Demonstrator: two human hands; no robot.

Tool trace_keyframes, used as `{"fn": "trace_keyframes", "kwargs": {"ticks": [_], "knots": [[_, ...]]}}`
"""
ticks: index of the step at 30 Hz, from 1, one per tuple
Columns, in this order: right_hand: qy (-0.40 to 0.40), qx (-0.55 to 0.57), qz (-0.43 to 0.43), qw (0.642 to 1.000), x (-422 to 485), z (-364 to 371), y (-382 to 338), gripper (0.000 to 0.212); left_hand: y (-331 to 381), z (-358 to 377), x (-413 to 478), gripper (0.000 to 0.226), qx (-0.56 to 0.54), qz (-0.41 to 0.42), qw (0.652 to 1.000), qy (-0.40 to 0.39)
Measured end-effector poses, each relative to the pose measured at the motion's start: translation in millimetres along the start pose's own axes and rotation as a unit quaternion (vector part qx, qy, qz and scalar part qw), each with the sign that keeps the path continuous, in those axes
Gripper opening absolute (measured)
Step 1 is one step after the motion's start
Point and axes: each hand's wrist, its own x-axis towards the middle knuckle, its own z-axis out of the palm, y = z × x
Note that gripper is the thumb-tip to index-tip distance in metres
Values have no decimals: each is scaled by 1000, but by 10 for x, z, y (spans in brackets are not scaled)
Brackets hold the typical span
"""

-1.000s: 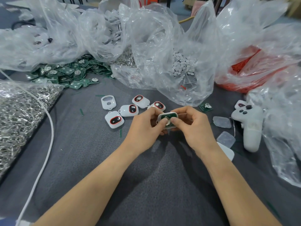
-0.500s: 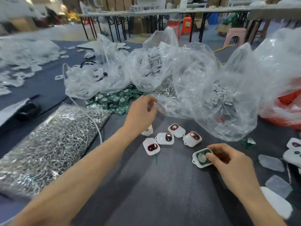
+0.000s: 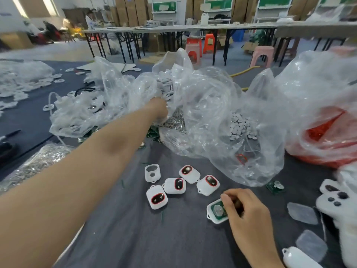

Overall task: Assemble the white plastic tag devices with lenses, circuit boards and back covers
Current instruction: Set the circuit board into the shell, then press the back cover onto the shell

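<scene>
Left hand [image 3: 158,109] fingers hidden inside plastic bag [image 3: 135,93]

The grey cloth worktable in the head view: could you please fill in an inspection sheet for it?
Surface: grey cloth worktable, mostly covered.
Job's things: four lens-fitted white plastic tags; one empty white shell; open tag with green circuit board.
Clutter: clear plastic bags of parts; red bag.
Grippers: left hand inside a bag, fingers hidden; right hand pinches the open tag.
Cables: white cable.
Surroundings: folding tables, stools, cartons.
</scene>
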Motion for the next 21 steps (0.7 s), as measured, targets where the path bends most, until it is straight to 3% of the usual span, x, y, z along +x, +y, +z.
{"fn": "trace_keyframes", "kwargs": {"ticks": [6,13,16,21], "knots": [[8,-20,-12,1000,-2,21,9,13,-109,106,205,52,94,-23,995,-23],[13,-21,-9,1000,13,46,47,16,-185,70,242,40,136,-45,990,15],[15,-15,-7,1000,16,49,49,18,-210,41,217,37,72,-45,995,44],[11,-2,-4,1000,14,33,41,23,-346,-76,147,40,-21,-65,983,168]]}}
